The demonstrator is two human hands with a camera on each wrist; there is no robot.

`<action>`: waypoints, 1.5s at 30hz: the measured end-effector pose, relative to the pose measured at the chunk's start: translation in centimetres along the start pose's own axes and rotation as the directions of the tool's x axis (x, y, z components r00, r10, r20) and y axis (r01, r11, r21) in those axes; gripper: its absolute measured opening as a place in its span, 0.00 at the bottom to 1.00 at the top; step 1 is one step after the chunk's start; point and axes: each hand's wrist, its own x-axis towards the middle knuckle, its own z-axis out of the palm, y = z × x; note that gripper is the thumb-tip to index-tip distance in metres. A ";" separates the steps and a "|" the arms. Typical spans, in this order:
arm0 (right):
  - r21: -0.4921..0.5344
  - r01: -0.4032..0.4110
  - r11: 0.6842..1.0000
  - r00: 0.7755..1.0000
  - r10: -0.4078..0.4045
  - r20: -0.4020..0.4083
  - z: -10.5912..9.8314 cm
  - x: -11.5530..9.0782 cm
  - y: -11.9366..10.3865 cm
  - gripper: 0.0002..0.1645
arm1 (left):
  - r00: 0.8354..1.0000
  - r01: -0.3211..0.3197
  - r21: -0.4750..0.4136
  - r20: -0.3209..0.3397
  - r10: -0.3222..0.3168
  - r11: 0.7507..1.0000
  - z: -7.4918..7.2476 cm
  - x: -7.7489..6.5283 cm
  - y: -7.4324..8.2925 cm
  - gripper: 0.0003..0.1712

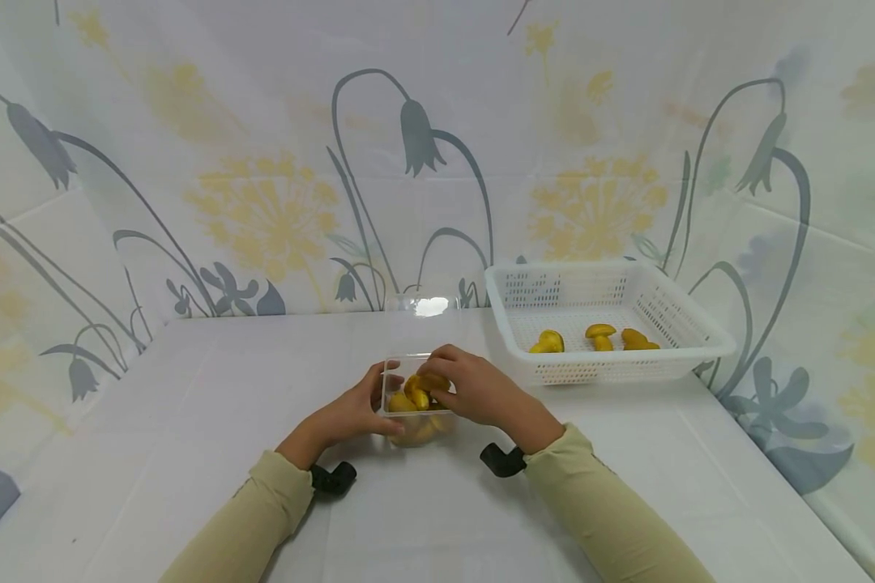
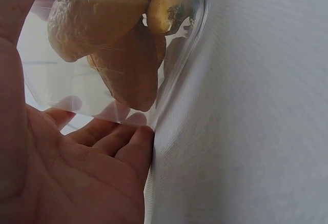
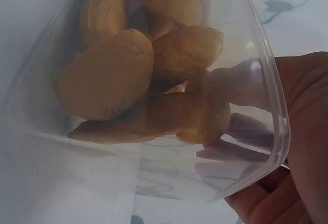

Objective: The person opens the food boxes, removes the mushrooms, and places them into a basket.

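A clear plastic box (image 1: 419, 414) with several yellow-brown mushrooms (image 1: 401, 402) in it stands on the white table. Its transparent lid (image 1: 408, 324) is raised at the back. My left hand (image 1: 350, 414) holds the box by its left side, thumb at the front; in the left wrist view the fingers (image 2: 136, 149) lie against the box wall. From the right, my right hand (image 1: 481, 390) reaches over the rim, fingers inside. Through the wall in the right wrist view, thumb and fingers pinch a mushroom (image 3: 207, 114) by one end. Part of that grip is blurred by the plastic.
A white perforated basket (image 1: 620, 368) stands at the back right, with several mushrooms (image 1: 550, 342) in it. Behind the table (image 1: 189, 421) hangs a flower-patterned cloth (image 1: 262, 202). Black wrist-worn pieces (image 1: 335, 479) jut out below both hands.
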 end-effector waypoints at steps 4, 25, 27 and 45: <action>-0.025 -0.026 0.999 0.999 0.027 0.031 0.0 0.0 0.0 0.16 | 1.000 -0.004 0.006 -0.001 0.004 1.000 0.0 0.0 0.1 0.62; -0.009 -0.063 0.998 0.995 0.064 0.079 -0.8 0.0 -0.5 0.13 | 1.000 -0.013 -0.020 0.010 0.013 1.000 0.0 0.1 0.1 0.61; -0.014 -0.063 0.998 0.994 0.064 0.088 -0.8 0.0 -0.5 0.14 | 1.000 -0.012 -0.020 0.011 0.012 1.000 0.0 0.0 0.1 0.61; -0.035 0.039 0.999 0.998 -0.037 0.053 -1.9 -0.1 -0.3 0.18 | 1.000 0.004 0.006 0.003 -0.004 1.000 0.1 0.0 0.1 0.62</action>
